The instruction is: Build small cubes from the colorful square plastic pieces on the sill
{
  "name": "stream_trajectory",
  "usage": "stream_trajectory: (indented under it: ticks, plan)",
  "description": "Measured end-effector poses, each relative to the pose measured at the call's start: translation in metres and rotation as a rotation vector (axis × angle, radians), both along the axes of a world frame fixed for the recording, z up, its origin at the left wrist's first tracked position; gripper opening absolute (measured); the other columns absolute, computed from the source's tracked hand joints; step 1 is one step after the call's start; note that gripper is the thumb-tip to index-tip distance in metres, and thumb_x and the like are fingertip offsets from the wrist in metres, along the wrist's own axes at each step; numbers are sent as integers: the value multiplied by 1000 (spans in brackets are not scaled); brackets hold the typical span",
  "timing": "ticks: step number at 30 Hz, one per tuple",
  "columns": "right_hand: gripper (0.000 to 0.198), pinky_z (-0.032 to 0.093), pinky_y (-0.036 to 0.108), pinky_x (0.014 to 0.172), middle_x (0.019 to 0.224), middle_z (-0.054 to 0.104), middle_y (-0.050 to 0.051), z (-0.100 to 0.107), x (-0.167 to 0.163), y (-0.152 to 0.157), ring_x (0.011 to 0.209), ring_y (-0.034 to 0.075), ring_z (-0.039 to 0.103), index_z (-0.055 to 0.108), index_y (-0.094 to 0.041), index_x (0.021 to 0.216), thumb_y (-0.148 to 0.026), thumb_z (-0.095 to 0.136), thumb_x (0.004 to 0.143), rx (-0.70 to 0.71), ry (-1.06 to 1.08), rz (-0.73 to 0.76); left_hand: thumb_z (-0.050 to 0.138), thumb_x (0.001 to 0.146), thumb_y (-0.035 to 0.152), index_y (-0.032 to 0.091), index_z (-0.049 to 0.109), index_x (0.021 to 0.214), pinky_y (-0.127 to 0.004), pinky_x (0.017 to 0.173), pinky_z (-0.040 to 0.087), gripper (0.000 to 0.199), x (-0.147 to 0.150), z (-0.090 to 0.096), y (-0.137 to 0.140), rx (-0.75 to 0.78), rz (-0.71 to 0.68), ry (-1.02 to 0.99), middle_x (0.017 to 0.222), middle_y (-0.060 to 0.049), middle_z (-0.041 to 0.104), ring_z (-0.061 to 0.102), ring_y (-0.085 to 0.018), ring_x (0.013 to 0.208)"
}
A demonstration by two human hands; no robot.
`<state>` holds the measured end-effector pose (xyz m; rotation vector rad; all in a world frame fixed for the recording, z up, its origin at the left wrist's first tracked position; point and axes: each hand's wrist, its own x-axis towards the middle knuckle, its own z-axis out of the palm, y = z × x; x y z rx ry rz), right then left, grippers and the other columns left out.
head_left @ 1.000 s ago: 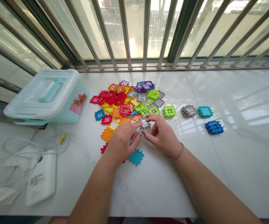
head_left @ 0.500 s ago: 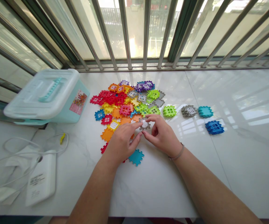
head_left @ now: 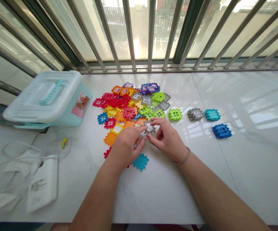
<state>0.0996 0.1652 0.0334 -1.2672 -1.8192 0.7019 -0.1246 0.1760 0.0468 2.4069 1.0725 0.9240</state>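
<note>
Home-like interior, clear glass window [head_left: 140, 35] behind straight silvery metal bars [head_left: 151, 38], glossy white marbled tabletop [head_left: 254, 179], multicoloured notched plastic toy tiles [head_left: 115, 101].

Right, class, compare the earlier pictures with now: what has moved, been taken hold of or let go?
Nothing has visibly changed. The left hand and right hand stay at the grey tile; the coloured pile, dark blue stack and lidded box stay put.

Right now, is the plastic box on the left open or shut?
Shut: the pale lid covers the box. Whether it's latched, I cannot tell.
</note>
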Motion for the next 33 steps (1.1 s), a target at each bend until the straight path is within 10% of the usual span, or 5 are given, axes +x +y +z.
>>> stream_trajectory:
  ticks: [33]
  plan:
    - [37,55,29,57,147,65,11,-3,1,1,56,6,54,61,-27,129,-32,77,97,16,-30,9,62,108,27,26,64,143,-46,108,58,35,-1,-3,1,-1,5,14,133,-9,78,74,-26,122]
